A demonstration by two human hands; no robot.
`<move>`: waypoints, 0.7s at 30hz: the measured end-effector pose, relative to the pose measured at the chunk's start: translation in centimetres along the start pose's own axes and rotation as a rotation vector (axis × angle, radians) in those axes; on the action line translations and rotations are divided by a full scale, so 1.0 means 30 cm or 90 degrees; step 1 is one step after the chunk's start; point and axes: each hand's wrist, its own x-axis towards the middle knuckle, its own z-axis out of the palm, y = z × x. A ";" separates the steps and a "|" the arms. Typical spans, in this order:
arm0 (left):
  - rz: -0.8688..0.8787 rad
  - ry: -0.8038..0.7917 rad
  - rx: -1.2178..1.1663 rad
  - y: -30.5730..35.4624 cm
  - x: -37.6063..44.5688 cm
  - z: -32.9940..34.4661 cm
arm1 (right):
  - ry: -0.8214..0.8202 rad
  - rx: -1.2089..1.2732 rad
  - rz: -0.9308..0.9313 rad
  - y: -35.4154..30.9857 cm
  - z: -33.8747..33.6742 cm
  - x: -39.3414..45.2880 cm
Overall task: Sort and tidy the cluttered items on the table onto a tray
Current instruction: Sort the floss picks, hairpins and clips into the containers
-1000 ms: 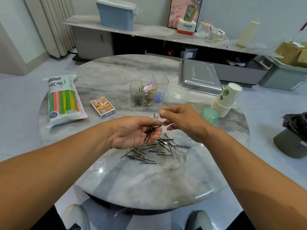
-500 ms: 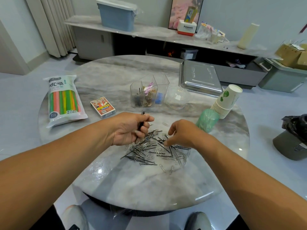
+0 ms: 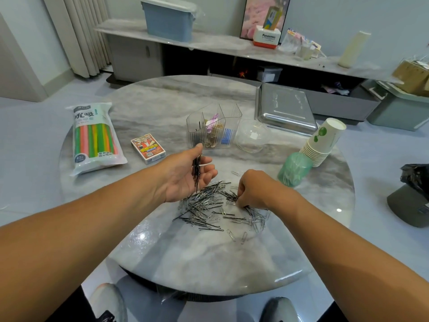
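A loose pile of black hairpins and silver paper clips (image 3: 216,209) lies on the round marble table (image 3: 209,259). My left hand (image 3: 185,175) is palm up just above the pile's far left side and holds a small bundle of black hairpins (image 3: 196,169) between thumb and fingers. My right hand (image 3: 251,190) is knuckles up on the pile's right side, its fingertips pinching at pins there. Behind the pile stands a clear divided organizer (image 3: 213,126) with pins and clips in it. A steel tray (image 3: 284,108) lies upside down at the back right.
A pack of coloured straws (image 3: 94,138) and a card box (image 3: 148,148) lie at the left. A clear dome lid (image 3: 253,135), a green plastic bundle (image 3: 293,169) and a stack of paper cups (image 3: 322,142) sit at the right. Shelf and bins stand beyond.
My left hand has turned palm up and lifted its bundle of hairpins toward the organizer. My right hand dropped from the left hand to the pile and shifted right along it.
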 end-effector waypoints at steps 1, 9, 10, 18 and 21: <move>0.002 0.000 -0.002 -0.001 -0.001 0.002 | 0.002 -0.014 -0.009 -0.005 0.002 0.002; 0.002 -0.013 -0.024 -0.020 -0.006 0.002 | -0.005 -0.149 -0.050 -0.019 0.013 -0.001; 0.001 -0.011 -0.026 -0.020 -0.006 -0.002 | -0.004 -0.146 -0.049 -0.015 0.016 -0.002; 0.002 0.031 -0.014 -0.018 -0.011 -0.029 | -0.010 0.205 0.010 0.061 -0.046 0.012; -0.010 0.044 0.009 -0.031 -0.012 -0.023 | -0.051 0.450 0.025 0.065 -0.077 0.009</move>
